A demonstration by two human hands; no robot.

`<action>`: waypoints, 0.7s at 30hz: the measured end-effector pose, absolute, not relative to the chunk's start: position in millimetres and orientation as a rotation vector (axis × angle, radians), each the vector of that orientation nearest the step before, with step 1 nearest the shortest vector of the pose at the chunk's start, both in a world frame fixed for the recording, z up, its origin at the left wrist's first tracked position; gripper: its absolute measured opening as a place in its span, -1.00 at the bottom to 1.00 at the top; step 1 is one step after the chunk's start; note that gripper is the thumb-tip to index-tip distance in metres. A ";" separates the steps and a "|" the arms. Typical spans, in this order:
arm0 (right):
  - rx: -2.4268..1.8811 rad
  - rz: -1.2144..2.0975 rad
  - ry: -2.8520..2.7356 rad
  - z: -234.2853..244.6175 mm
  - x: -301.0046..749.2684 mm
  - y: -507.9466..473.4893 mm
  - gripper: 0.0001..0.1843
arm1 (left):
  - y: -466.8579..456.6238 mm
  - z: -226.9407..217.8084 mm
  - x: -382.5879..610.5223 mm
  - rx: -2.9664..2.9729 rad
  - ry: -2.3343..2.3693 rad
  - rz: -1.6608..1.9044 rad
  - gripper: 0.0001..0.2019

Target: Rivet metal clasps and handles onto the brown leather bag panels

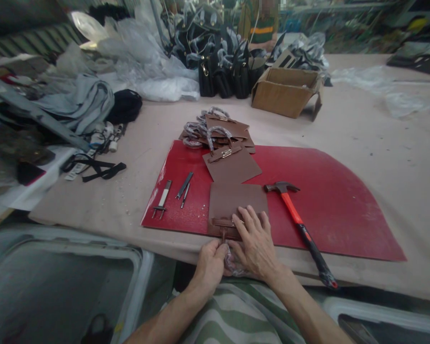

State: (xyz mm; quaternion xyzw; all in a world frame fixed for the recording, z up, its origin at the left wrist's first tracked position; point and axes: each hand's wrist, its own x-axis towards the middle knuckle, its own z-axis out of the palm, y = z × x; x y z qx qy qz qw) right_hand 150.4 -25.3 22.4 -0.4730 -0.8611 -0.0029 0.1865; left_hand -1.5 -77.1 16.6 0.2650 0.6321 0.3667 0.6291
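on the smooth red board (318, 200), the flat brown leather-like panel (232, 198) seems light and stiffish, its clear-plastic-wrapped handle (229, 259) likely slippery, best taken at its base, where the left hand (211, 263) pinches it, the right hand (258, 243) spread across the panel.

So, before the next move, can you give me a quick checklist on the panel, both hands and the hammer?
1. Brown panel on the red board: ok, lying flat.
2. Left hand at the wrapped handle: ok, fingers closed near its base.
3. Right hand over the panel: ok, fingers extended across it.
4. Metal fitting seated: cannot tell, right hand covers most of it.
5. Hammer wholly on the board: not ok, its grip end sticks past the near edge.
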 end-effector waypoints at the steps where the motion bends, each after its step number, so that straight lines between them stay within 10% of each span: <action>1: -1.322 -0.020 -2.446 17.7 148.3 -27.4 -0.41 | -77.0 16.7 -2.5 0.616 1.447 0.834 -0.57; 21: -1.411 -0.111 -2.355 -4.2 139.3 -33.3 -0.40 | -21.2 67.2 -138.1 1.583 2.242 0.707 -0.72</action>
